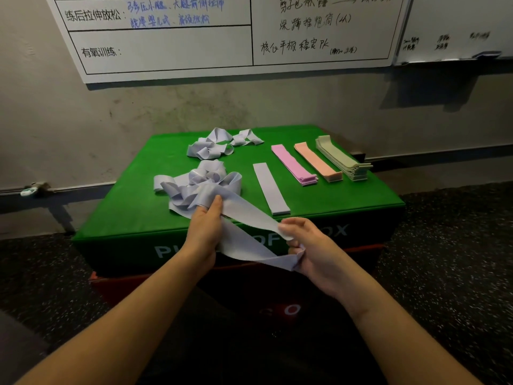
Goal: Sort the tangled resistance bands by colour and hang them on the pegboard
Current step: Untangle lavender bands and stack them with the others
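Note:
A lavender band (249, 212) is stretched between my hands over the front edge of the green box (133, 218). My left hand (204, 232) has its fingers inside the loop, at the edge of a tangled lavender heap (200, 184). My right hand (311, 251) pinches the band's other end between thumb and curled fingers. A second lavender tangle (219, 144) lies further back. Flat stacks lie side by side to the right: lavender (270, 187), pink (294, 165), peach (317, 162) and pale green (342, 158).
The green box sits on a red one (111, 287) against a grey wall. Whiteboards (194, 37) with handwriting hang above. Dark speckled floor (449, 245) surrounds the boxes. No pegboard is in view.

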Motion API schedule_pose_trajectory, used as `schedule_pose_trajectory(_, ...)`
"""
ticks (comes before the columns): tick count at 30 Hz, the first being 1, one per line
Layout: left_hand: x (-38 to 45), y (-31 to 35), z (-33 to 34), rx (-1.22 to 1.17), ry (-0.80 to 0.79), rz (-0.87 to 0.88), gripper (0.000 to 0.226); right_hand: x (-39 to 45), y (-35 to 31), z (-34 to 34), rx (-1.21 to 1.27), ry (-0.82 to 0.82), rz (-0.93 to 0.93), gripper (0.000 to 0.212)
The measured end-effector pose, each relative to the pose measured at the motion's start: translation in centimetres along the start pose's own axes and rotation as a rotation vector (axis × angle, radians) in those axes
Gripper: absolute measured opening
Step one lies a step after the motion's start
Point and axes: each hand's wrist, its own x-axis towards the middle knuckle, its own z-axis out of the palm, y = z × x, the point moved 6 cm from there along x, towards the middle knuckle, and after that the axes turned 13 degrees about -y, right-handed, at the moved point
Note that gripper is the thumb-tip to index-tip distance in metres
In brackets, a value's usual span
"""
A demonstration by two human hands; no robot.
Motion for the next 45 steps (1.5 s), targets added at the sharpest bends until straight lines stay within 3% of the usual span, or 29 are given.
schedule_pose_trajectory(3, 0.1, 0.5, 0.1, -0.008, 0.011, 0.025, 0.022, 0.3, 0.4, -0.4, -0.320, 0.039, 0.070, 0.044)
schedule_pose_trajectory(7, 0.4, 0.7, -0.3, -0.030, 0.015, 0.022, 0.016, 1.1, 0.0, -1.0, -0.375, 0.137, 0.015, 0.017)
schedule_pose_trajectory(9, 0.6, 0.8, -0.8, -0.051, 0.022, 0.038, 0.017, 1.4, -0.1, -1.5, -0.273, 0.127, 0.014, 0.017)
schedule_pose_trajectory(14, 1.0, 0.6, -0.9, -0.034, -0.014, 0.042, 0.020, 2.1, 0.3, -1.6, 0.364, -0.016, 0.016, 0.023)
schedule_pose_trajectory(17, 1.5, 0.5, -1.2, 0.029, -0.014, 0.025, 0.021, 2.2, 0.1, -1.5, 0.450, -0.074, 0.021, 0.024)
schedule_pose_trajectory(23, 3.0, 0.9, -1.1, 0.075, -0.021, 0.015, 0.018, 2.0, -0.3, -2.1, -0.056, -0.102, 0.083, 0.050)
schedule_pose_trajectory(25, 3.9, 1.1, -1.0, -0.002, -0.001, -0.041, 0.015, 2.4, -0.8, -2.4, -0.227, -0.085, 0.088, 0.042)
schedule_pose_trajectory(28, 5.4, 1.5, -0.6, -0.142, -0.023, -0.095, 0.024, 3.2, -1.8, -3.2, -0.343, -0.009, 0.047, 0.007)
schedule_pose_trajectory(32, 7.5, 2.5, 0.5, -0.275, -0.075, -0.090, 0.035, 4.4, -3.5, -4.9, -0.665, 0.121, -0.077, 0.006)
schedule_pose_trajectory(35, 9.2, 3.0, 0.9, -0.388, -0.079, -0.093, 0.035, 4.9, -4.6, -5.4, -0.779, 0.158, -0.261, 0.020)
schedule_pose_trajectory(39, 11.8, 2.7, 1.6, -0.327, -0.066, -0.102, 0.054, 5.8, -5.5, -5.5, -0.931, 0.092, -0.438, 0.021)
schedule_pose_trajectory(45, 15.4, 2.1, 4.2, -0.228, -0.083, -0.124, 0.054, 8.0, -6.3, -7.0, -1.005, 0.029, -0.471, 0.007)
